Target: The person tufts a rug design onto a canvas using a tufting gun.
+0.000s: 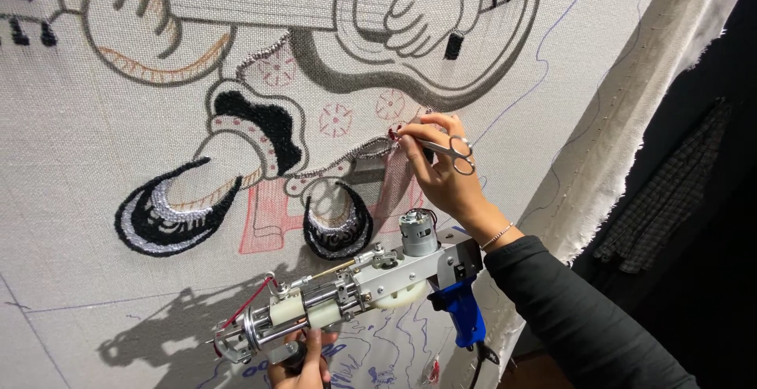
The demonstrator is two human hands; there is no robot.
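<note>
While left hand [303, 361] holds silver tufting gun with blue handle [355, 290] low, grip closed on front, right hand [441, 172], grip holding small silver scissors [451, 149], pinches red yarn end [393, 133] on stretched grey tufting cloth [95, 200]. Trimming step seems underway; next needs careful snip close to cloth.

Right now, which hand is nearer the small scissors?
Right. The right hand holds the scissors against the cloth; the left hand is far below, under the tufting gun.
</note>
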